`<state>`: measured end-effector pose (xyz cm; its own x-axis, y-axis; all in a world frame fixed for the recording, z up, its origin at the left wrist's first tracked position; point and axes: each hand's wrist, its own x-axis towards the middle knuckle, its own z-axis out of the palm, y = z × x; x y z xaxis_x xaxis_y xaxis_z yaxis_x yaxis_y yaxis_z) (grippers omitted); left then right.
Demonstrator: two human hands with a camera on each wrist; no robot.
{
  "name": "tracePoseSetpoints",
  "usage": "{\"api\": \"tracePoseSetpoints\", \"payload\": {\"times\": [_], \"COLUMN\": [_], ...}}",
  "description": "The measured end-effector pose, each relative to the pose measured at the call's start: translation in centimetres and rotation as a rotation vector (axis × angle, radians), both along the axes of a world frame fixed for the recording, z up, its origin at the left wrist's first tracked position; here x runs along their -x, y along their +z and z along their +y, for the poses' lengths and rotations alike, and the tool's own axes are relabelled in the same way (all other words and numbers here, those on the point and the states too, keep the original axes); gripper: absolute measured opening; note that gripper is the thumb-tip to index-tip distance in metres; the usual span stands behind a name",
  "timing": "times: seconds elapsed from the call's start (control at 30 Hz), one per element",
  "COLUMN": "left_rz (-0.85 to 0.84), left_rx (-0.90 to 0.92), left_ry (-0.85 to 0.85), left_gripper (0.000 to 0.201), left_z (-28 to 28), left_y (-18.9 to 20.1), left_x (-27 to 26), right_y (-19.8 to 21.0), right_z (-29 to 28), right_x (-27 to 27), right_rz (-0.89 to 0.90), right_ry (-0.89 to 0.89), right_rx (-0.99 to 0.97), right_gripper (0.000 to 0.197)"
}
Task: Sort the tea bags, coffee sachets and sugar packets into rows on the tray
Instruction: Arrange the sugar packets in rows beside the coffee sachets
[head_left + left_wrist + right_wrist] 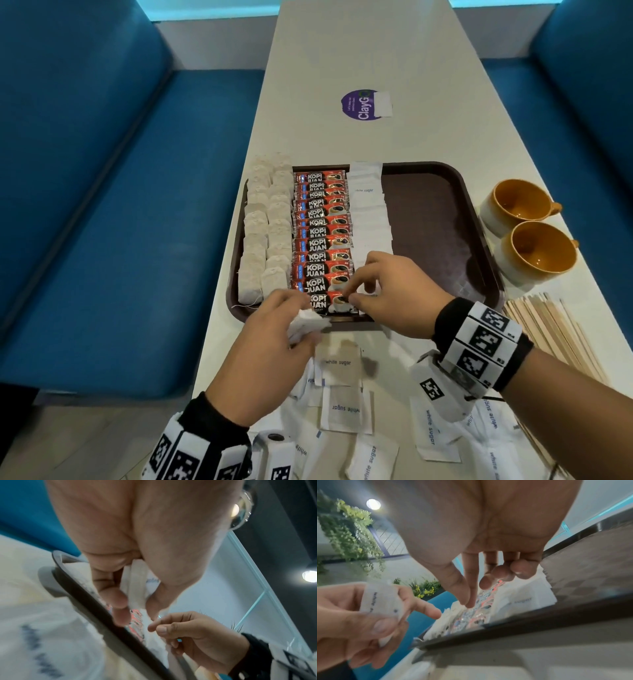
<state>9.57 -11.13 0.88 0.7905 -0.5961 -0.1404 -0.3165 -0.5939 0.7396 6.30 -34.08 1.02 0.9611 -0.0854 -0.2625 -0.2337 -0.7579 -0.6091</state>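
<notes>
On the left of the brown tray (445, 178) we see two columns of tea bags (265, 226), then a column of red coffee sachets (322, 236), then a column of white sugar packets (371, 212) running from the far rim toward the near edge; the right part of the tray is bare. Our left hand (267, 346) hovers at the tray's near edge, its grip closed round a small bunch of white sugar packets (137, 588) held between thumb and fingers. Just right of it, our right hand (390, 294) is over the near end of the coffee and sugar columns, thumb and forefinger brought together at the nearest packets; we cannot tell whether that grip actually holds one. On the desk (376, 51) near us, loose sugar packets (346, 407) lie scattered below both wrists. Farther right, beside the tray, stand two orange-lined cups (534, 253), and near them a spread of wooden stirrers (555, 329). Far up the desk sits a purple sticker (359, 104).
</notes>
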Motion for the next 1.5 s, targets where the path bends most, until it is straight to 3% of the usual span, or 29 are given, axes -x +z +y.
{"api": "tracePoseSetpoints", "payload": {"times": [0.07,0.13,0.23,0.4,0.6,0.87,1.07,1.17,1.27,1.37,1.5], "left_rz": [0.141,0.383,0.575,0.691,0.86,0.773,0.862,0.923,0.896,0.811,0.735], "left_rx": [0.149,0.345,0.513,0.62,0.761,0.698,0.757,0.821,0.859,0.837,0.841], "left_ry": [0.127,0.205,0.235,0.161,0.174,0.264,0.344,0.365,0.331,0.278,0.273], "left_gripper": [0.021,0.025,0.035,0.043,0.04,0.035,0.029,0.032,0.039,0.029,0.034], "left_z": [-0.8,-2.0,-3.6,-5.5,-6.2,-5.7,-5.6,-6.0,-6.5,-7.0,-7.3], "left_y": [0.9,1.7,2.2,2.6,2.2,2.8,2.6,2.7,3.1,3.1,2.9], "left_x": [-0.1,-0.3,-0.2,1.0,1.8,2.2,2.1,2.2,2.2,2.2,2.3], "right_y": [0.8,1.7,2.9,3.1,2.7,3.3,4.3,4.7,4.5,4.2,3.7], "right_z": [-0.2,-0.3,-0.4,-0.1,-1.2,-1.2,-2.2,-2.5,-2.9,-3.1,-2.9], "right_x": [0.3,0.8,1.9,3.5,4.5,4.9,5.1,5.6,5.8,5.9,6.4], "right_rz": [-0.067,-0.136,-0.154,-0.151,-0.145,-0.131,-0.278,-0.328,-0.259,-0.245,-0.31], "right_ry": [-0.046,-0.118,-0.211,-0.248,-0.43,-0.379,-0.314,-0.26,-0.203,-0.209,-0.31], "right_rx": [-0.104,-0.343,-0.725,-0.736,-0.812,-0.858,-0.705,-0.736,-0.623,-0.538,-0.643], "right_gripper": [0.007,0.003,0.018,0.045,0.037,0.041,0.016,0.012,0.022,0.03,0.04]}}
